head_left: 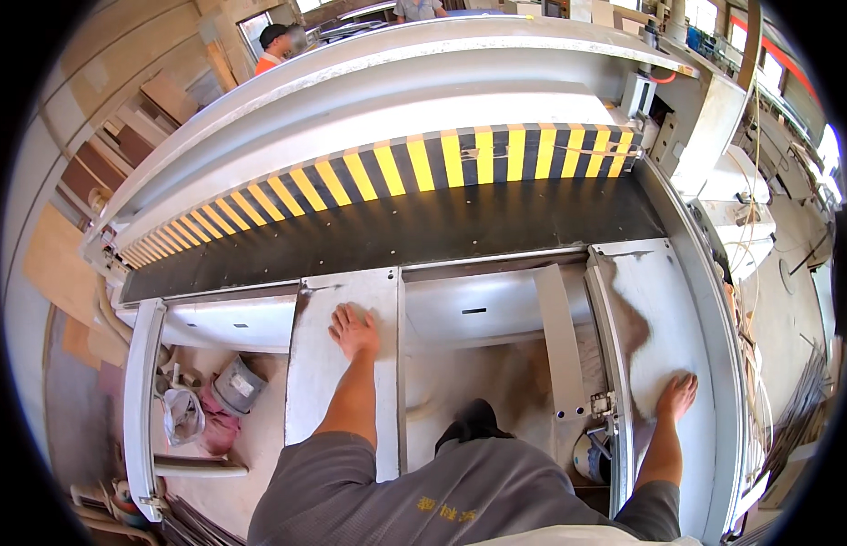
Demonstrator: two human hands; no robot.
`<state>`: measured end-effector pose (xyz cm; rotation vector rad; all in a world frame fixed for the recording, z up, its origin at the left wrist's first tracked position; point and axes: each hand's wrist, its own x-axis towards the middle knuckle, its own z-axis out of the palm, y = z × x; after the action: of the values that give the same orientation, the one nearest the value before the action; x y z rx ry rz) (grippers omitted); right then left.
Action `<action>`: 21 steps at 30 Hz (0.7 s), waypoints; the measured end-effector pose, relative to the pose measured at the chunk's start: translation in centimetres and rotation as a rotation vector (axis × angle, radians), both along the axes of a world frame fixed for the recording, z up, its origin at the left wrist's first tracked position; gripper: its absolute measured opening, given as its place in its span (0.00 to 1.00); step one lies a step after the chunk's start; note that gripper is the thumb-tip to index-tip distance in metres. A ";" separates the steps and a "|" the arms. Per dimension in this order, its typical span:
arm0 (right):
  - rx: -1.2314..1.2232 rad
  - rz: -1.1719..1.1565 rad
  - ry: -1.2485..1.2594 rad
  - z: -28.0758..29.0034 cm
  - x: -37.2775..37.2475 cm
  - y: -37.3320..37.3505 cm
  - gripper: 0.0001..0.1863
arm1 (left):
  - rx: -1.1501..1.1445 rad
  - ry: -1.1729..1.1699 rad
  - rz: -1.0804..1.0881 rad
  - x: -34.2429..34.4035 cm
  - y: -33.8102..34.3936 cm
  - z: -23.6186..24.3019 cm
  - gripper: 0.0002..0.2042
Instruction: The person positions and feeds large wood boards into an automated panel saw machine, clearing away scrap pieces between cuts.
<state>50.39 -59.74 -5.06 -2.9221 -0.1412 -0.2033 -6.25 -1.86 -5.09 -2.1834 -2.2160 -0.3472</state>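
My left hand (354,331) lies palm down, fingers spread, on a pale metal support table (337,409) of a large panel-cutting machine. Over on the right, my right hand (677,397) rests on a wider metal table (683,318) that has a dark, wavy stain along its left side. Its fingers are stretched out and hold nothing. Ahead of both hands runs a long black machine bed (396,226). Behind it stands a strip with yellow and black stripes (423,164), scuffed near its right end.
Open gaps separate the support tables. Through the left one, a grey bucket (238,386) and a clear plastic bag (182,414) show on the floor. A metal rail (610,346) borders the right table. Beyond the machine's beam (423,44), a person in orange (271,50) and another person (419,9) are visible.
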 end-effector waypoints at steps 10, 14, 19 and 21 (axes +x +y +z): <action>-0.031 -0.049 -0.001 -1.6 1.0 -1.3 0.33 | -0.081 -0.039 0.018 0.9 -0.9 1.3 0.36; -0.028 -0.035 -0.003 -1.0 0.0 -0.9 0.33 | -0.021 -0.043 0.003 -0.1 -0.2 0.1 0.36; 0.001 -0.034 -0.033 -0.5 0.0 -0.5 0.32 | -0.067 -0.054 -0.001 0.5 -0.3 0.5 0.36; 0.015 -0.035 -0.035 -0.5 0.0 -0.3 0.32 | -0.031 -0.033 -0.002 0.2 -0.2 0.4 0.36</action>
<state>50.40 -60.06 -5.59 -2.9087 -0.0939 -0.2602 -6.00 -2.10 -4.71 -2.2106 -2.2514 -0.3536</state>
